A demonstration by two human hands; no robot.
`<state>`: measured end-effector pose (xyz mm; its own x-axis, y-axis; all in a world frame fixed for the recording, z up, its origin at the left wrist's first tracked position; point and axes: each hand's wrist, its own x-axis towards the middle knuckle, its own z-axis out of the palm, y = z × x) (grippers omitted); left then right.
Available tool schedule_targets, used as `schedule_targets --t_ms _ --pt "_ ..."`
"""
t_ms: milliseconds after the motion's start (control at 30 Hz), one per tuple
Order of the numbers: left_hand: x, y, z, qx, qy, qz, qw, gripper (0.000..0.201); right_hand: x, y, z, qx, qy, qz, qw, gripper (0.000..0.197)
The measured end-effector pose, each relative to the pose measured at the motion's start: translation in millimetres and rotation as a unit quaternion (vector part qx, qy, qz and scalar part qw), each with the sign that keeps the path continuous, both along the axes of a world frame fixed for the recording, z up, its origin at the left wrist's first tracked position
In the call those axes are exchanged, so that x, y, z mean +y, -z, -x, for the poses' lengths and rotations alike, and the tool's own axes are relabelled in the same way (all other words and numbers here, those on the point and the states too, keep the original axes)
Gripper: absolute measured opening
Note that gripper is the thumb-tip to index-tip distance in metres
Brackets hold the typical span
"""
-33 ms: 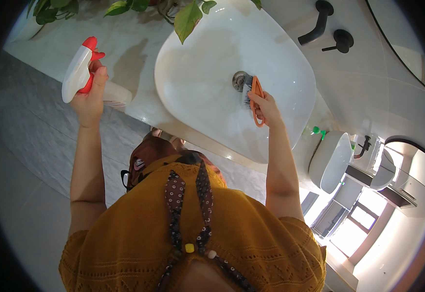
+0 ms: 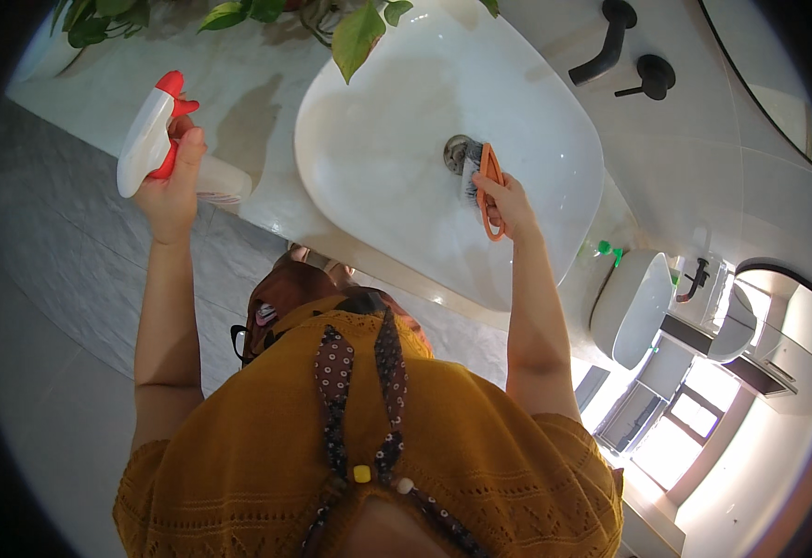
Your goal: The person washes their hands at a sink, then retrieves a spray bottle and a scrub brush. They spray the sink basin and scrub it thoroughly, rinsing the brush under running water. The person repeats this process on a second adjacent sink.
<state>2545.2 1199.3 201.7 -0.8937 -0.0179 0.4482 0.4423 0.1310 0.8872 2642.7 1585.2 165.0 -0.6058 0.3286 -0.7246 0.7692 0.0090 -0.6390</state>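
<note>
Well inside basin, right hand tight around brush; outside, left hand tight around spray bottle

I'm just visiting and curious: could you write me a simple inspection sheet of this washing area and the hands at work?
Surface: pale counter bearing a white sink with a metal drain.
Job's things: white spray bottle with red trigger; orange-handled brush, bristles close by the drain.
Clutter: leafy plant, leaves overlapping the sink's edge in view; small green item near the second sink, too small to identify.
Hands: left hand grips the spray bottle; right hand grips the brush.
Cables: nothing seen.
Surroundings: black wall tap, grey floor, bright window lower right.
</note>
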Motion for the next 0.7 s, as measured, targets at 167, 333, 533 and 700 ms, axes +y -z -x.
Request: schedule_targets --t_ms 167,333,533,700 --pt "3 -1 -5 -0.009 -0.033 -0.004 0.999 0.035 -5 -13 0 -0.023 -0.029 0.01 0.999 0.025" --pt "-1 -1 -4 -0.004 -0.019 -0.004 1.0 0.036 -7 -11 -6 0.009 -0.082 -0.098 0.992 0.03" --pt "2 -1 -3 0.0 -0.019 -0.007 1.0 0.036 -7 -4 11 0.0 -0.229 -0.35 0.908 0.038" --pt "-1 2 -6 -0.022 -0.021 -0.019 0.999 0.035 -17 -9 12 0.02 -0.236 -0.194 0.952 0.042"
